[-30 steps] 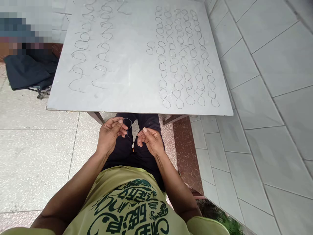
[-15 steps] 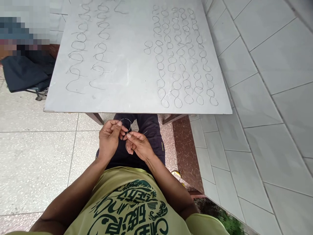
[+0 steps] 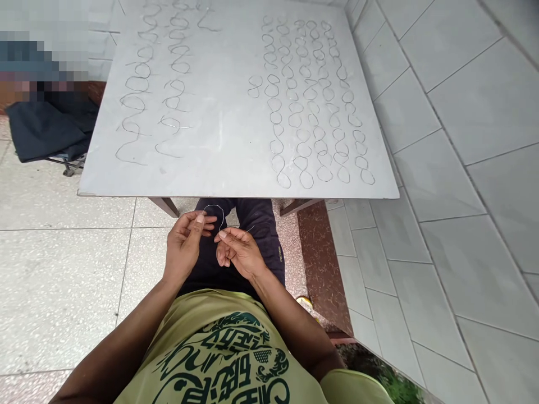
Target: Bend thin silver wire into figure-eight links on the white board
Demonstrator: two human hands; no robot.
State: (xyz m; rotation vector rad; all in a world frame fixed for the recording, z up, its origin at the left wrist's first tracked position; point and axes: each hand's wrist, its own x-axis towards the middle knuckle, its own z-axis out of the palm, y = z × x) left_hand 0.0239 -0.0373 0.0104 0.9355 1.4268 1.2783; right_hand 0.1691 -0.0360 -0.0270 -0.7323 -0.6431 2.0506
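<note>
Below the near edge of a grey board, both my hands pinch one thin piece of wire (image 3: 218, 214) over my lap. My left hand (image 3: 184, 244) grips one end between thumb and fingers. My right hand (image 3: 238, 251) pinches the other end, and a short tail sticks out to the right. Between the two hands the wire arches up in a small loop. The hands are almost touching.
The grey board (image 3: 223, 134) in front of me carries several rows of bent figure-eight wire pieces (image 3: 314, 106) on its right half and wavy wire strands (image 3: 138, 95) on its left. A dark folded cloth (image 3: 46, 129) lies on the floor at left. White tiles cover the wall at right.
My right hand has moved left, close to my left hand, and the wire between them has bent from a loose curve into a rounder loop. The view shifted slightly.
</note>
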